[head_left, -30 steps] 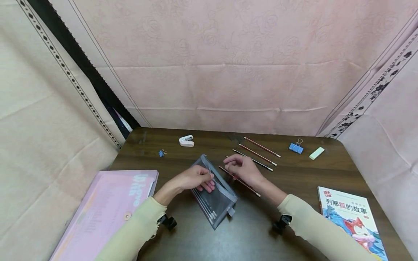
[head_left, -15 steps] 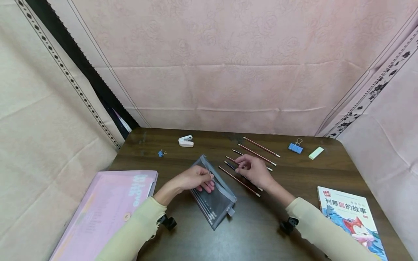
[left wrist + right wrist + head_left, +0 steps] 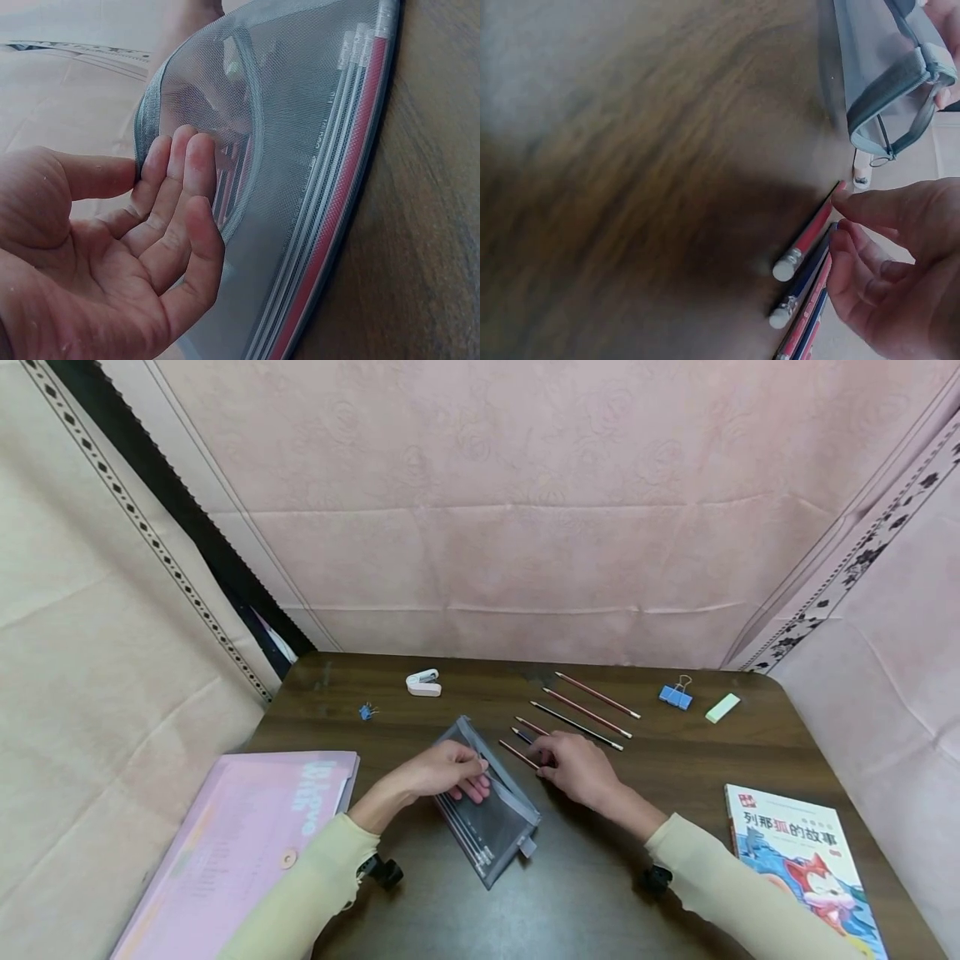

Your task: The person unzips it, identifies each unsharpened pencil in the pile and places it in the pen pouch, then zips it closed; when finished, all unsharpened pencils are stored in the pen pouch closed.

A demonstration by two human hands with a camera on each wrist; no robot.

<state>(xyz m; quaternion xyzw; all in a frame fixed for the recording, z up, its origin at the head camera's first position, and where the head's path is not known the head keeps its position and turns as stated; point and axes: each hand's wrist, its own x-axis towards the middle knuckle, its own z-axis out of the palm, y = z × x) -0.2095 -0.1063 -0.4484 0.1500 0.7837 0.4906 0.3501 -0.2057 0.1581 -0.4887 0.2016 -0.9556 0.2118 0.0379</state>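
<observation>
My left hand [image 3: 450,770] pinches the edge of a grey mesh pencil case [image 3: 498,831] between thumb and fingers, its mouth gaping. Through the mesh in the left wrist view, several pencils [image 3: 367,82] lie along the case's lower side. My right hand [image 3: 577,768] is low over the row of pencils to the right of the case. In the right wrist view its thumb is right at a red pencil [image 3: 810,234], the closest to the case, with the fingertips beside a dark blue pencil [image 3: 804,283]. A gap shows between thumb and fingers.
Farther back lie more pencils [image 3: 587,712]. Around them are a white stapler [image 3: 424,688], a small blue binder clip [image 3: 366,712], a larger blue binder clip [image 3: 676,697] and a pale green eraser [image 3: 722,708]. A purple folder [image 3: 247,835] is at left, a picture book [image 3: 795,839] at right.
My right hand first drew back to the right over the pencils, then came down toward the front onto the closest ones. My left hand and the pencil case have stayed in place.
</observation>
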